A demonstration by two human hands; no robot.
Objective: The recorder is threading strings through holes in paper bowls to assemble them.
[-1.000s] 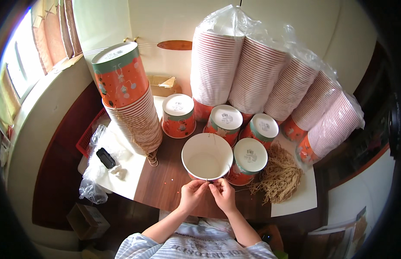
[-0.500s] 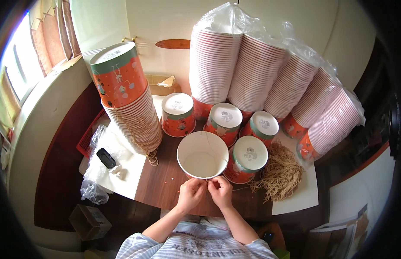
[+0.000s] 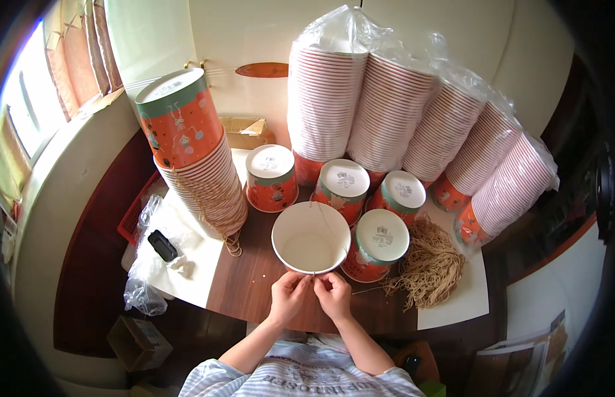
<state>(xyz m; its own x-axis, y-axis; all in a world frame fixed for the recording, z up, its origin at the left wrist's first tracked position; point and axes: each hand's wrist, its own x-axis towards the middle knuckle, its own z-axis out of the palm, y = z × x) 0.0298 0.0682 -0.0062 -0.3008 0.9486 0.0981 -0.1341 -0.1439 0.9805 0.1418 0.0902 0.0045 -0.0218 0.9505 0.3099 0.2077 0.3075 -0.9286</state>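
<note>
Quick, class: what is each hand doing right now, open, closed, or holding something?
Left hand: fingers pinched on the thin string at the paper bucket rim.
Right hand: fingers pinched on that string too.

Daylight floods in from a window [image 3: 29, 126] at the far left, overexposed to near white, and lights the pale wall [image 3: 254, 33] evenly. The scene is bright and sharp at its centre, where the open white paper bucket [image 3: 311, 237] shows a soft shadow inside its near wall. Glare streaks the clear plastic wrap [image 3: 360, 33] over the stacked cups. The dark wooden desk [image 3: 248, 284] carries a dull sheen. Fisheye distortion bends straight edges toward the rim, and a black vignette rings the frame. The striped sleeves [image 3: 294, 380] at the bottom edge look slightly soft.
</note>
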